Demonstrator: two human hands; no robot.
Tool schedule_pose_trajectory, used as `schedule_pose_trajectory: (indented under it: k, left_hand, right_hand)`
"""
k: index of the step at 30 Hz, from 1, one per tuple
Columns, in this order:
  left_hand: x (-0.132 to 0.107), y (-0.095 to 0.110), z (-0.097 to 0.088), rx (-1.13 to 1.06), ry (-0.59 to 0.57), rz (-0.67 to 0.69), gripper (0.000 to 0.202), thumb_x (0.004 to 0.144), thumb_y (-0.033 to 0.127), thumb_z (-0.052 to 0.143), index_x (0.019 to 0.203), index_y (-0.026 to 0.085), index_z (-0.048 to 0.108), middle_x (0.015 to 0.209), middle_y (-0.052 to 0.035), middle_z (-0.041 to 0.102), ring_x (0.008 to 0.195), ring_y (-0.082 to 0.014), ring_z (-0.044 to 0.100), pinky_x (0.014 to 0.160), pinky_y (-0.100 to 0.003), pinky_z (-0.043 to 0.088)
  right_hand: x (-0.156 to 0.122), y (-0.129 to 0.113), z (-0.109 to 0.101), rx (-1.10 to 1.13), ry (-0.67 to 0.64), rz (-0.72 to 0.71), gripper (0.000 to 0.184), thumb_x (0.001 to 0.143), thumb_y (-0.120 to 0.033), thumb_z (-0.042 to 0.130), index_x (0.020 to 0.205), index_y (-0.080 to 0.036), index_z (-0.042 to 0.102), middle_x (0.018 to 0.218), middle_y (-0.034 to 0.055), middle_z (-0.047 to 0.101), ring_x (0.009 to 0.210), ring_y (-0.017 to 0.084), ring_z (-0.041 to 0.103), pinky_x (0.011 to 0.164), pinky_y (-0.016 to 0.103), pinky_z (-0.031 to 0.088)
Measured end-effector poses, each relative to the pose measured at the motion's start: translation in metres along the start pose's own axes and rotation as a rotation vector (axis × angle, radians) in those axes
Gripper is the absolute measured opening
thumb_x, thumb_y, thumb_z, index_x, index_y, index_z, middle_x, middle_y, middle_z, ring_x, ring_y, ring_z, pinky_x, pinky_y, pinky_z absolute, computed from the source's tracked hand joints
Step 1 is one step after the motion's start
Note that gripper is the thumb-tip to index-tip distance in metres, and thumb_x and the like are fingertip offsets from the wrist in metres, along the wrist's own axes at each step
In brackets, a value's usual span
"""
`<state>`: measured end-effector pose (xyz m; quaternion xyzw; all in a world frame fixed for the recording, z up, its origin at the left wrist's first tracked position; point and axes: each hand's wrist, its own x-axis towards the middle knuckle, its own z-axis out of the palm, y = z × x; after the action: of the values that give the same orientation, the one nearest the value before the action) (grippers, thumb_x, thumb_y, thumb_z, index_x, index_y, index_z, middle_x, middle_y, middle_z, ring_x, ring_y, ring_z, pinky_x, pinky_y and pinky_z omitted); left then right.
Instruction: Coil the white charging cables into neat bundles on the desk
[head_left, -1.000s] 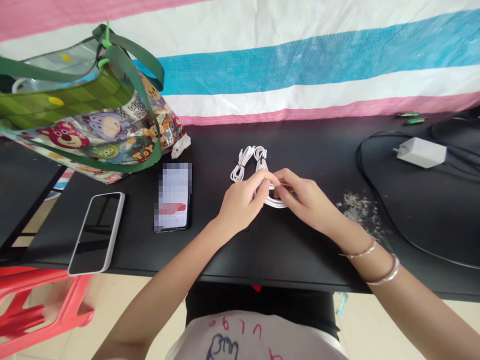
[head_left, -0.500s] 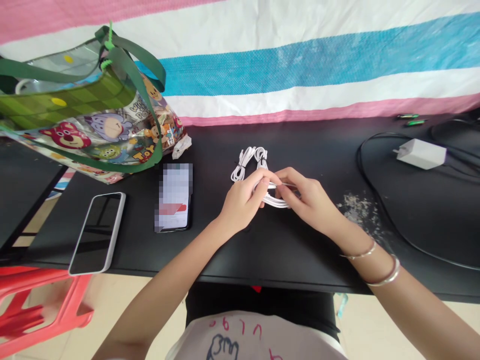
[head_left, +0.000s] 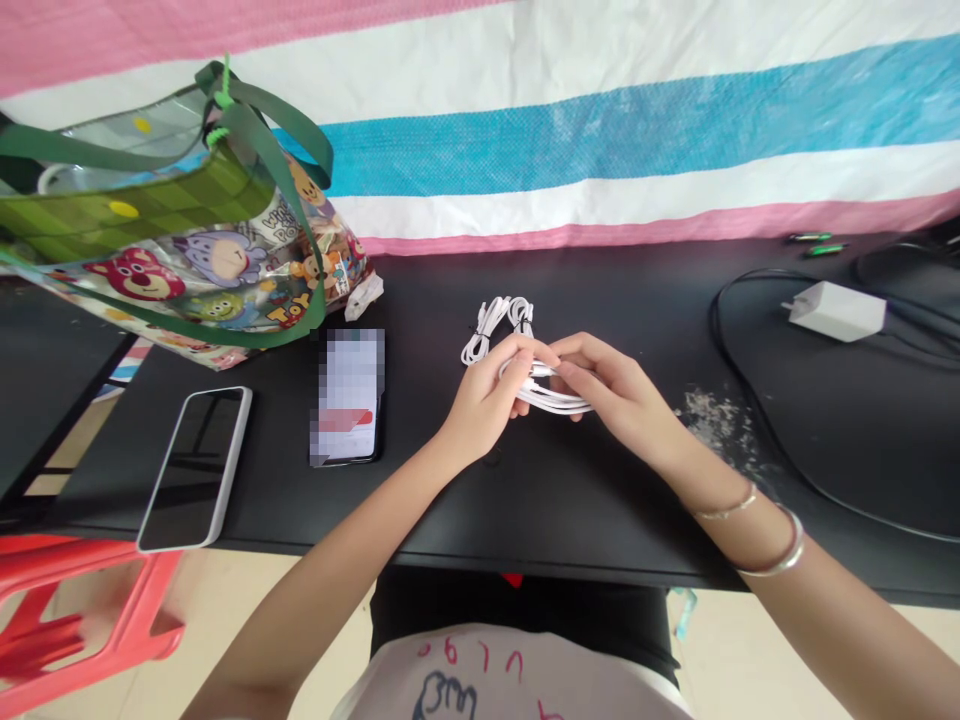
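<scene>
Left hand (head_left: 480,400) and right hand (head_left: 611,392) were both closed on a white cable (head_left: 551,400), fingers together around it and the two hands just beside each other. The cable sat mid-table on a black table (head_left: 540,500), its bundled loops resting on the tabletop just beyond the hands. Left of the hands lay a phone (head_left: 349,395) with a pixelated screen, and further left and nearer a second phone (head_left: 193,470). A printed tote bag (head_left: 187,255) stood far left. A white charger (head_left: 836,311) lay right, on a black cord (head_left: 757,440).
</scene>
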<state>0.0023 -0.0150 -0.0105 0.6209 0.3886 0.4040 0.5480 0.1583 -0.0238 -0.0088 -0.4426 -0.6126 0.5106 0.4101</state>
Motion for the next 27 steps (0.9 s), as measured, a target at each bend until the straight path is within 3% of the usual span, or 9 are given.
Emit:
schedule_pose_trajectory:
  k: [16,27]
  left_hand:
    - [-0.0002,0.0010,-0.0001,0.069,0.020,0.026,0.026,0.090,0.028,0.037,0.082,0.018,0.060,0.058,0.0062,0.046,0.043,-0.0045,0.043,0.042,-0.015,0.035]
    - [-0.0045,0.0019,-0.0036,0.439,-0.036,0.055,0.029,0.094,0.026,0.033,0.092,0.022,0.062,0.049,0.0078,0.045,0.047,-0.0093,0.051,0.052,-0.019,0.038]
  right_hand:
    - [0.0004,-0.0007,0.0011,0.060,0.001,0.016,0.019,0.082,-0.038,0.059,0.087,-0.020,0.057,0.058,-0.0050,0.052,0.049,0.010,0.048,0.047,0.024,0.041]
    - [0.0003,0.0087,-0.0013,-0.143,-0.025,-0.033,0.014,0.085,-0.030,0.046,0.084,-0.019,0.055,0.062,-0.0027,0.054,0.055,0.012,0.047,0.055,0.025,0.038]
